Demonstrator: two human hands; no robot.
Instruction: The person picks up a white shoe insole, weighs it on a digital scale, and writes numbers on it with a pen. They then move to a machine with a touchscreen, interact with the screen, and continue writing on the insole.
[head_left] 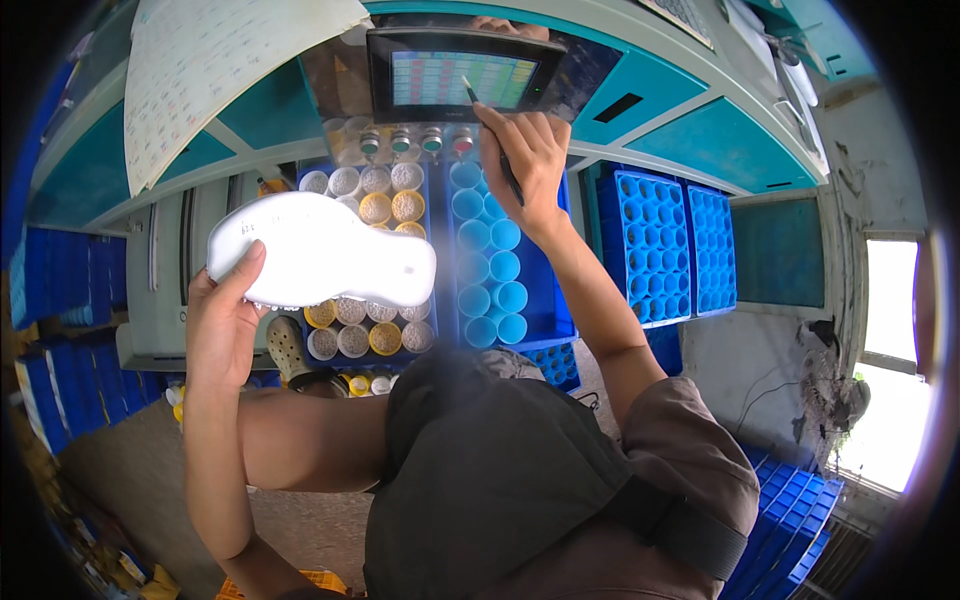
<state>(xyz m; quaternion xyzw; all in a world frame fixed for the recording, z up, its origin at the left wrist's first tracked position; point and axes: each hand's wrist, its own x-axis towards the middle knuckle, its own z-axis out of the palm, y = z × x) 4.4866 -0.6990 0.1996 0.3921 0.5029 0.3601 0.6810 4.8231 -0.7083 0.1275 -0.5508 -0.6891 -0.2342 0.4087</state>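
A white shoe sole point(320, 245) is gripped by my left hand point(228, 305), with the thumb on its broad face and the fingers behind it. It hangs over a blue crate of cups point(385, 340), covering part of them. My right hand point(530, 150) is raised to a machine panel and closed around a slim dark pen point(471, 90). The pen's tip points at a touch screen point(430, 80) showing a coloured grid. Whether the tip touches the glass, I cannot tell. Below the screen sits a row of several round push buttons point(401, 141).
White and yellow cups point(384, 338) in the crate hold pale pellets. Beside them stand light blue cups point(505, 266), several in a blue bin. More blue crates of cups point(655, 245) are at the right. A written sheet point(230, 70) hangs at the upper left.
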